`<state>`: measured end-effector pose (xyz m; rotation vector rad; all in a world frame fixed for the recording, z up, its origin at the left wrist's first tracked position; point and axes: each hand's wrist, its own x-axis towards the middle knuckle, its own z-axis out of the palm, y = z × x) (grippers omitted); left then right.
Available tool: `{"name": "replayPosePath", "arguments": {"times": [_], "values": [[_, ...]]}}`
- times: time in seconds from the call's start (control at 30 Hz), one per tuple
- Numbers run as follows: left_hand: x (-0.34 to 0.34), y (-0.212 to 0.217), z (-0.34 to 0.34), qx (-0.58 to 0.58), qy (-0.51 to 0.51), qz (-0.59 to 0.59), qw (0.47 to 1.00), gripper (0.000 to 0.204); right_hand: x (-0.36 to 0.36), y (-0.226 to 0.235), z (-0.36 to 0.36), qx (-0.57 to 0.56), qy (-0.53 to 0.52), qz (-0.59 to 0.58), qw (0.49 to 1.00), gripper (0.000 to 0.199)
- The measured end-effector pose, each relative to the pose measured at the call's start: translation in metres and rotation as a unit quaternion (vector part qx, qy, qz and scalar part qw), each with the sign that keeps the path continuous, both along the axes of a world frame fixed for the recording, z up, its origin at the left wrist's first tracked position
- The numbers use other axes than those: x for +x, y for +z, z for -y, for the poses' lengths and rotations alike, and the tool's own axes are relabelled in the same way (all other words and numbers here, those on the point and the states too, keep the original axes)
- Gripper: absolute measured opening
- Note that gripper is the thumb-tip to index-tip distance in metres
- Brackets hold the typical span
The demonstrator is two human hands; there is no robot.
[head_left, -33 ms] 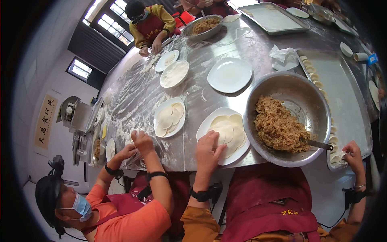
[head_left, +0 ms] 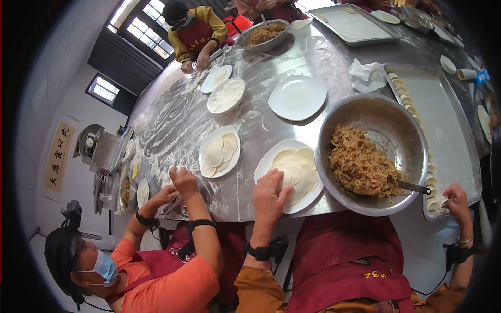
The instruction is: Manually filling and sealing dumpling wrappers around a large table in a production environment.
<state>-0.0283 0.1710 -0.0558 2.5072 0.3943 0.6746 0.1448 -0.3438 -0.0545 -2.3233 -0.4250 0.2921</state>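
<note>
My left hand (head_left: pixel 269 197) rests at the near left edge of a stack of round dumpling wrappers (head_left: pixel 298 175) on a white plate (head_left: pixel 263 166). Its fingers are bent over the stack, and the thumb stands apart from them. My right hand (head_left: pixel 458 202) is at the near end of a metal tray (head_left: pixel 453 120), its fingertips closed on a pale dumpling (head_left: pixel 445 202). A row of folded dumplings (head_left: pixel 409 107) runs along the tray's left side. Between my hands stands a big steel bowl (head_left: pixel 334 188) of brown filling (head_left: pixel 362 161), with a metal-handled utensil (head_left: pixel 414 187) stuck in it.
To my left a co-worker in an orange shirt (head_left: pixel 172 284) works over the floury steel table (head_left: pixel 250 201). Another plate of wrappers (head_left: pixel 202 151) and a bare white plate (head_left: pixel 297 97) lie ahead. Farther back are a filling bowl (head_left: pixel 262 46) and a second tray (head_left: pixel 355 23).
The co-worker's hands on my left have shifted very slightly. My own hands look the same.
</note>
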Motion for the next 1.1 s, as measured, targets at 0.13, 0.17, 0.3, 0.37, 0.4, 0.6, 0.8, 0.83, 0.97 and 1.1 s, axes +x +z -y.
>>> {"name": "replayPosePath", "arguments": {"times": [0.13,0.17,0.3,0.37,0.4,0.6,0.8,0.83,0.97,1.1], "values": [[0.000,-0.009,-0.003,0.024,0.004,0.029,0.999,0.035,-0.008,0.011,-0.006,0.034,0.016,0.029,0.999,0.021],[0.000,-0.009,-0.004,0.026,0.007,0.035,0.999,0.035,-0.010,0.010,-0.005,0.038,-0.004,0.058,0.998,0.023],[0.006,-0.009,0.000,0.085,0.000,0.041,0.996,0.033,-0.032,0.018,-0.012,0.041,-0.026,0.129,0.990,0.019],[0.009,-0.008,0.005,0.093,0.006,0.036,0.995,0.029,-0.043,0.024,-0.022,0.053,-0.021,0.138,0.989,0.013],[0.010,-0.009,0.007,0.097,0.010,0.039,0.994,0.029,-0.046,0.026,-0.030,0.058,-0.018,0.140,0.988,0.013],[0.023,-0.007,0.010,0.088,-0.012,0.015,0.996,0.024,-0.064,0.043,-0.059,0.053,0.011,0.161,0.985,0.017],[0.024,0.002,0.008,0.105,-0.015,-0.014,0.994,0.014,-0.067,0.043,-0.060,0.060,0.021,0.156,0.986,0.017],[0.025,0.004,0.008,0.128,-0.011,-0.022,0.991,0.013,-0.067,0.043,-0.060,0.058,0.026,0.162,0.985,0.017],[0.024,0.006,0.008,0.145,0.024,-0.035,0.988,0.010,-0.070,0.045,-0.064,0.073,0.030,0.169,0.982,0.017],[0.017,-0.005,-0.004,0.131,0.085,-0.014,0.988,0.008,-0.072,0.045,-0.065,0.081,0.044,0.178,0.980,0.018]]}}
